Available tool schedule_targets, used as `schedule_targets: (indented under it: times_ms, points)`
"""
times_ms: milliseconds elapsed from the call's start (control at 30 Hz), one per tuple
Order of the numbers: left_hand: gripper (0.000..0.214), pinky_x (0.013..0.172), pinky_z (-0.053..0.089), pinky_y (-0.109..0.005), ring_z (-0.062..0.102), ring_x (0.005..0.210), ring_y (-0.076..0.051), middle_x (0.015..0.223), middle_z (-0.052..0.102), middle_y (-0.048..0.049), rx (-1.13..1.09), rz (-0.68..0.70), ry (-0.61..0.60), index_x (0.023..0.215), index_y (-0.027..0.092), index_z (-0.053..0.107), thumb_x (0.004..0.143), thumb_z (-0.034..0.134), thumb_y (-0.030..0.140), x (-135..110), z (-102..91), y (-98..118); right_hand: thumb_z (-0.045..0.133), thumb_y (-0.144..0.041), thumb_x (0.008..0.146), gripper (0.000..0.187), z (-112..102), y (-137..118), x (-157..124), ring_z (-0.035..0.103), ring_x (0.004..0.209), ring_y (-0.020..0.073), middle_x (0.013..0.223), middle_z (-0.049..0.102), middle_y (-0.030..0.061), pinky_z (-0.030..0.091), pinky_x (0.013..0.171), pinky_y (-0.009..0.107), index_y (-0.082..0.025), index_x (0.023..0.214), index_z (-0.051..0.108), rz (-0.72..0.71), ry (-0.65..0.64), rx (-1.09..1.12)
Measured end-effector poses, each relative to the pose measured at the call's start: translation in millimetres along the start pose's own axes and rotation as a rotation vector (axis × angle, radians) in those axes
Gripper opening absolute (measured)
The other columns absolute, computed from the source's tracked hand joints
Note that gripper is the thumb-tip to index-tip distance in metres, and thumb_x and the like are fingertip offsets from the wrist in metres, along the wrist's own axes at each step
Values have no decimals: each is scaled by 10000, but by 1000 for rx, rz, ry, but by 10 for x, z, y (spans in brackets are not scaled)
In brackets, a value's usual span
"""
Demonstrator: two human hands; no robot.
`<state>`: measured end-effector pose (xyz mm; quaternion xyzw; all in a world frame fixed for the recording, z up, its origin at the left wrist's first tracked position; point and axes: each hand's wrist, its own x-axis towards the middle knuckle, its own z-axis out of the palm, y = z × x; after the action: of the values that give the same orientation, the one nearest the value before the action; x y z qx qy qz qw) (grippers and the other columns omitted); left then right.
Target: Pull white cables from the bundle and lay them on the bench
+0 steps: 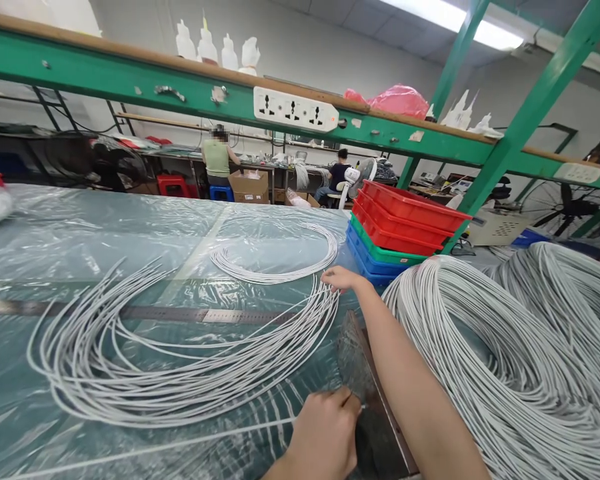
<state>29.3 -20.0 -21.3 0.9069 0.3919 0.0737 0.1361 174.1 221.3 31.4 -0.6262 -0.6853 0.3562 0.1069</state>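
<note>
Several cut lengths of white cable (pixel 170 373) lie fanned in long curves on the plastic-covered table (pixel 95 227). My right hand (pixel 341 279) reaches forward and its fingers close on the ends of that bundle at its far right. My left hand (pixel 325 437) is low at the front edge, fingers pinched on the end of a single white cable (pixel 145 450) that runs off to the left. A second, smaller arc of white cables (pixel 280 270) lies just beyond my right hand.
A metal ruler (pixel 145 312) runs across the table under the cables. A big coil of white cable (pixel 510 360) fills the right side. Stacked red, green and blue trays (pixel 405 230) stand behind it. A green shelf frame (pixel 145 83) with a power strip (pixel 296 109) crosses overhead. Two people sit far back.
</note>
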Motion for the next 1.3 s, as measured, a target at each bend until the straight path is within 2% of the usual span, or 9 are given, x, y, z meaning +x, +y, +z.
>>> schedule_targets:
  times_ms: [133,433,667,800,900,1000,1100,1200,1300]
  points:
    - [180,663,488,-318,621,786,-229,924,624,-58,1,7,13,892,170,565,741,520,81,8,20,2,545,-285,971,168,6,20,18,646,722,162,1034,626,48,484,532,182,-164,1027,647,1,-9,12]
    - [120,556,426,-312,600,711,-220,872,612,-52,28,38,61,846,177,550,756,509,110,4,68,-13,514,-278,982,220,-11,-23,-54,647,750,170,1079,614,85,495,533,188,-145,1118,626,18,-38,29]
    - [91,518,367,-308,597,682,-212,837,608,-48,42,62,115,818,173,545,743,547,121,24,171,-43,529,-260,968,181,12,-10,-29,648,728,156,1111,604,75,497,514,171,-147,1072,623,-2,-39,27]
    - [32,504,319,-303,597,661,-196,811,611,-38,10,54,142,791,176,543,813,525,162,17,173,-79,512,-267,978,188,8,-33,-93,653,751,169,1111,602,83,482,496,170,-137,1067,613,-8,-52,32]
    - [118,513,301,-280,580,635,-153,787,613,-9,-126,75,180,790,191,554,884,484,202,-22,70,-149,519,-265,974,178,20,-29,-128,655,763,174,1089,613,77,480,508,176,-144,1060,617,-15,-63,67]
    - [186,577,330,-246,565,676,-123,786,606,10,-338,52,307,845,207,566,941,406,210,-44,-112,-272,542,-252,956,145,42,-24,-121,656,755,173,1048,629,63,486,535,187,-151,1021,624,-7,-65,104]
    - [173,567,298,-248,477,595,-114,669,525,39,-524,-55,477,989,212,545,963,383,266,31,-332,-447,560,-280,949,150,63,-64,-121,656,777,180,1016,641,73,496,565,202,-145,985,618,-22,-88,202]
    - [150,532,239,-247,363,520,-107,576,401,77,-686,-133,656,983,197,501,945,421,318,209,-532,-636,635,-383,902,258,94,-156,-220,653,863,214,999,648,92,528,667,251,-146,1004,629,-171,-274,472]
    - [160,538,255,-232,354,530,-100,570,379,79,-834,-184,860,881,185,464,919,450,339,399,-653,-797,724,-494,812,415,130,-242,-392,643,909,245,973,652,92,525,812,326,-163,1052,654,-328,-483,682]
